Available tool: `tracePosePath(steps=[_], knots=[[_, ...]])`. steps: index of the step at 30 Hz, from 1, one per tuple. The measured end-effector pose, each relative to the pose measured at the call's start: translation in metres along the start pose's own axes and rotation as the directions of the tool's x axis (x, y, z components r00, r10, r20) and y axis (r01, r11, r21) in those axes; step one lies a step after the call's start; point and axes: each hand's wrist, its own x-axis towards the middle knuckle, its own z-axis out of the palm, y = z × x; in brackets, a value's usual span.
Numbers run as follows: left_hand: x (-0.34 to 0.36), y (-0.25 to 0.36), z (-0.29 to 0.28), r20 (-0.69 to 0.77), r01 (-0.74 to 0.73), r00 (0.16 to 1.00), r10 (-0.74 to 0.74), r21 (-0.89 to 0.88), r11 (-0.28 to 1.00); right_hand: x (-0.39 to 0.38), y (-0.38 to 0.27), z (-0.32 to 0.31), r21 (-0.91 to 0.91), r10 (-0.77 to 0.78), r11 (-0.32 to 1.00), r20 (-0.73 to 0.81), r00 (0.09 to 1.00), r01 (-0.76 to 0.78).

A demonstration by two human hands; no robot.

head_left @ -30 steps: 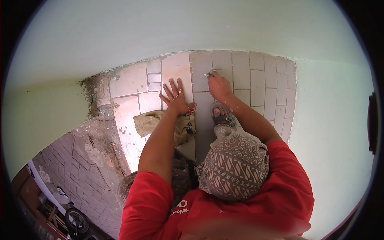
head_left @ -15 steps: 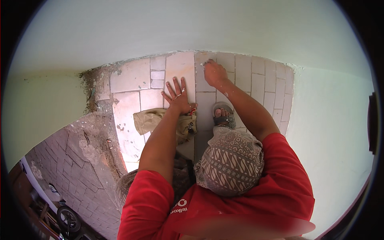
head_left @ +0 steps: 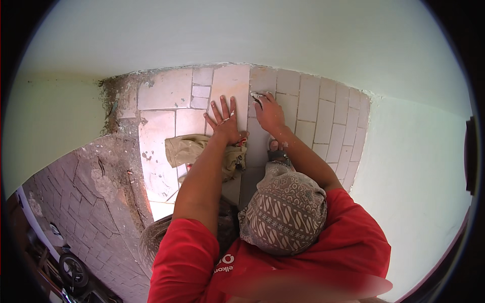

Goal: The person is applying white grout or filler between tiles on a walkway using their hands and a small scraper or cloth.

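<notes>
My left hand point(head_left: 226, 123) lies flat on a pale floor tile point(head_left: 230, 81), fingers spread, with white spots on its skin. A crumpled tan cloth point(head_left: 184, 150) lies on the tiles under my left wrist and forearm. To the right, my right hand point(head_left: 270, 113) is closed round a small whitish and dark object point(head_left: 257, 97) and held low at the floor tiles. My fingers cover part of that object, so its exact kind cannot be made out.
A pale green wall point(head_left: 242, 33) rises along the far edge, and another wall point(head_left: 409, 187) stands at the right. My sandalled foot point(head_left: 275, 151) is just behind my right hand. Rough, broken cement point(head_left: 118, 166) borders the tiles at left, with grey paving point(head_left: 81, 202) and a wheel point(head_left: 74, 269) beyond.
My right hand has drawn back from near the far wall, toward me, and the object in it shows more. My left hand stays flat on the tile.
</notes>
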Motion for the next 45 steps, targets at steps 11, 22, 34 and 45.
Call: tracePosePath(steps=[11, 22, 34, 45], knots=[[0.000, 0.003, 0.001, 0.025, 0.001, 1.000, 0.000, -0.016, 1.000, 0.055, 0.030, -0.021, -0.071, -0.037, 0.997, -0.035, 0.999, 0.034], [-0.003, 0.007, 0.006, -0.027, -0.006, 1.000, 0.005, -0.008, 1.000, 0.064, 0.036, -0.034, -0.144, -0.181, 0.967, 0.184, 0.966, 0.209], [-0.005, 0.009, 0.004, 0.002, 0.011, 1.000, -0.011, -0.025, 1.000, 0.061, 0.035, -0.037, -0.131, -0.214, 0.961, 0.208, 0.954, 0.244], [-0.009, 0.018, 0.000, -0.036, 0.000, 0.999, 0.001, 0.010, 1.000, 0.046, 0.035, -0.037, -0.145, -0.159, 0.973, 0.127, 0.979, 0.177]])
